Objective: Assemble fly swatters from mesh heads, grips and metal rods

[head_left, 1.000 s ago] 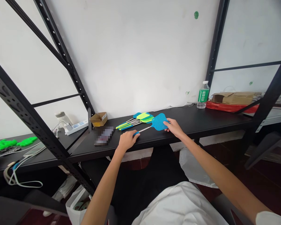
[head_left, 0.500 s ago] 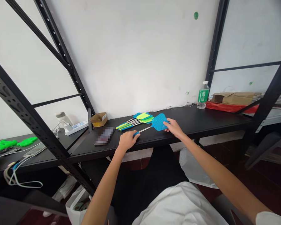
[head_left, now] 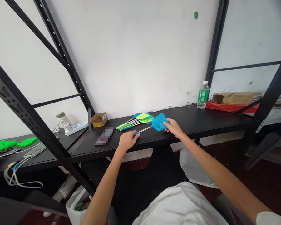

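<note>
A blue fly swatter (head_left: 159, 122) with a metal rod is held between my two hands, just over the front part of the black table (head_left: 189, 120). My left hand (head_left: 127, 140) is wrapped round its blue handle, most of which the fingers hide. The right edge of the perforated head is pinched by my right hand (head_left: 173, 127), thumb on top. Right behind lies a pile of several fly swatters (head_left: 144, 116) in blue, yellow and green, their handles pointing left.
Left of the pile are a phone-like blurred object (head_left: 105, 136) and a small open cardboard box (head_left: 98, 119). A water bottle (head_left: 203, 95) stands at the back right. Black metal uprights (head_left: 61, 53) flank the table. Beyond the left one are a power strip (head_left: 77, 127) and bright green pieces (head_left: 27, 141).
</note>
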A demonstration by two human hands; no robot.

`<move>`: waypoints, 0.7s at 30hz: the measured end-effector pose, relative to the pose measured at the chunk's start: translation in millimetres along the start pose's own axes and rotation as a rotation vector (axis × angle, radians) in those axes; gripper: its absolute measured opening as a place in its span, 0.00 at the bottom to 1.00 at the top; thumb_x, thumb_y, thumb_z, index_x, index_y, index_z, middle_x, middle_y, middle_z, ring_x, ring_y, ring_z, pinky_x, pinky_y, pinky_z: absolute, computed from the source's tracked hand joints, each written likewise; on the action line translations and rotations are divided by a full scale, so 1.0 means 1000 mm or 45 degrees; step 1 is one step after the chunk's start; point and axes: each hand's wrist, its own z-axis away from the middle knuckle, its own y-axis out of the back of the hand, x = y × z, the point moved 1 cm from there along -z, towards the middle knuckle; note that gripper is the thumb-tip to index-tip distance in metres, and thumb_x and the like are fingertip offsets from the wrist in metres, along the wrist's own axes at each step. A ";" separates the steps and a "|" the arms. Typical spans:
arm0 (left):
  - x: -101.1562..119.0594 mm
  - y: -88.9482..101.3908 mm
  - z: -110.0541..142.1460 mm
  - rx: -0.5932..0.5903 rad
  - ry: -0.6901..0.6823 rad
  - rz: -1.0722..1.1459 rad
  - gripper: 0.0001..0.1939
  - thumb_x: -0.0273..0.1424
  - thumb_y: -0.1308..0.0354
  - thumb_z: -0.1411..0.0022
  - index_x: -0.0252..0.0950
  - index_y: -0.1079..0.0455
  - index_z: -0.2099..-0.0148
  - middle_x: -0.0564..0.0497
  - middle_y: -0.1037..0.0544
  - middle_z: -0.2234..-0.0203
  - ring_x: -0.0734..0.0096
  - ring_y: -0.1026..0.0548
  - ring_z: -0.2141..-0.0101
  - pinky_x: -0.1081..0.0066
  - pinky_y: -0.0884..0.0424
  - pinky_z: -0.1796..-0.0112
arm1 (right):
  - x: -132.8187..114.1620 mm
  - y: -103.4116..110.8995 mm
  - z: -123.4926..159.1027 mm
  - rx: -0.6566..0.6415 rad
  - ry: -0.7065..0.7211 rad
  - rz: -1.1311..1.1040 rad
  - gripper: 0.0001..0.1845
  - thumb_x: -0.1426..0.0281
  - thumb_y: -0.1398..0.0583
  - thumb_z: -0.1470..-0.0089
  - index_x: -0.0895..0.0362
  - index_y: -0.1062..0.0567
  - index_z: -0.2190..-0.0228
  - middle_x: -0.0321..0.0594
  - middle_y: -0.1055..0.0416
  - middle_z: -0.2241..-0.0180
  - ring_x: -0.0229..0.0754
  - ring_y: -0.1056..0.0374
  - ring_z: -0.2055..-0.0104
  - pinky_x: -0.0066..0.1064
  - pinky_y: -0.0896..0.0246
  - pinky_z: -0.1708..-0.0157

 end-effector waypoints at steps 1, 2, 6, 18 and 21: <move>0.000 0.000 0.000 -0.002 0.000 0.000 0.22 0.49 0.57 0.30 0.45 0.28 0.52 0.48 0.19 0.63 0.56 0.23 0.60 0.70 0.39 0.68 | -0.001 0.000 0.000 0.001 0.001 0.000 0.09 0.63 0.42 0.43 0.57 0.28 0.66 0.41 0.26 0.71 0.38 0.29 0.78 0.26 0.38 0.82; 0.000 0.000 0.000 -0.007 0.000 -0.001 0.22 0.49 0.57 0.30 0.45 0.28 0.52 0.48 0.19 0.63 0.56 0.23 0.60 0.70 0.39 0.67 | -0.001 0.000 0.001 0.003 0.002 0.002 0.09 0.63 0.42 0.43 0.57 0.28 0.66 0.41 0.26 0.72 0.38 0.29 0.78 0.25 0.38 0.82; 0.001 0.001 0.000 -0.014 0.008 -0.011 0.22 0.49 0.57 0.30 0.44 0.27 0.52 0.48 0.20 0.62 0.57 0.23 0.60 0.70 0.38 0.67 | -0.002 0.000 0.001 0.007 -0.002 0.011 0.09 0.64 0.42 0.43 0.57 0.28 0.66 0.40 0.26 0.73 0.37 0.29 0.78 0.24 0.38 0.82; 0.001 0.000 0.000 -0.008 0.005 -0.005 0.21 0.49 0.57 0.29 0.45 0.28 0.53 0.49 0.20 0.63 0.57 0.23 0.61 0.70 0.40 0.68 | -0.001 0.000 0.001 -0.002 0.006 0.030 0.09 0.65 0.43 0.41 0.57 0.28 0.66 0.39 0.28 0.72 0.36 0.28 0.78 0.23 0.38 0.82; 0.000 0.000 0.000 -0.003 0.001 -0.004 0.21 0.49 0.57 0.30 0.45 0.27 0.53 0.49 0.20 0.64 0.57 0.23 0.61 0.71 0.40 0.69 | 0.000 0.000 0.000 -0.002 0.005 0.035 0.09 0.64 0.43 0.41 0.57 0.28 0.65 0.39 0.27 0.72 0.36 0.28 0.78 0.23 0.38 0.82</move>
